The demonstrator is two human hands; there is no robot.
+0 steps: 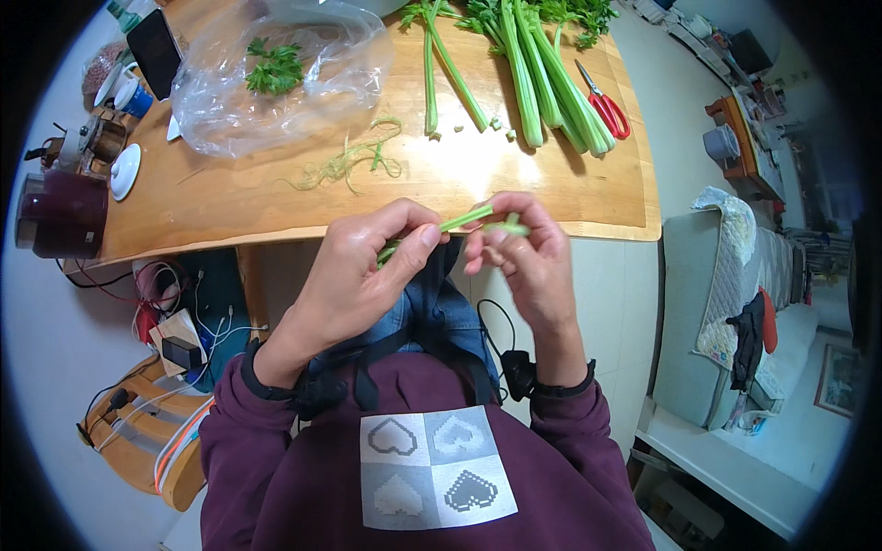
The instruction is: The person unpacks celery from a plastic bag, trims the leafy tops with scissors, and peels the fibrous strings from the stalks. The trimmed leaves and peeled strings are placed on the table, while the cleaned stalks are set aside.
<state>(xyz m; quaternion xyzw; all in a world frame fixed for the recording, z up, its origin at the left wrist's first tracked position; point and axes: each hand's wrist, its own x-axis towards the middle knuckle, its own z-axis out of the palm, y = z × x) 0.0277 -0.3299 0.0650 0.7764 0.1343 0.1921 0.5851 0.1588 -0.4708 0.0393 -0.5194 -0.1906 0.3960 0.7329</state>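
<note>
Between thumb and fingers, my left hand (375, 272) grips a slim green celery stalk (467, 218) just past the table's near edge. My right hand (527, 251) pinches a short, blurred green celery piece (508, 226) beside that stalk's end. Beyond the hands, a tangle of pale celery strings (348, 162) lies on the wood. Two thin celery stalks (455, 79) and a thicker bunch of celery (544, 89) rest farther back, leaves pointing away from me. Small cut celery bits (496, 124) are scattered near their ends.
Red-handled scissors (606, 110) lie right of the bunch on the wooden table (262, 200). A clear plastic bag (220, 117) with celery leaves (275, 67) spreads at back left. A phone (154, 52), a white lid (125, 172) and a dark maroon appliance (63, 213) line the left side.
</note>
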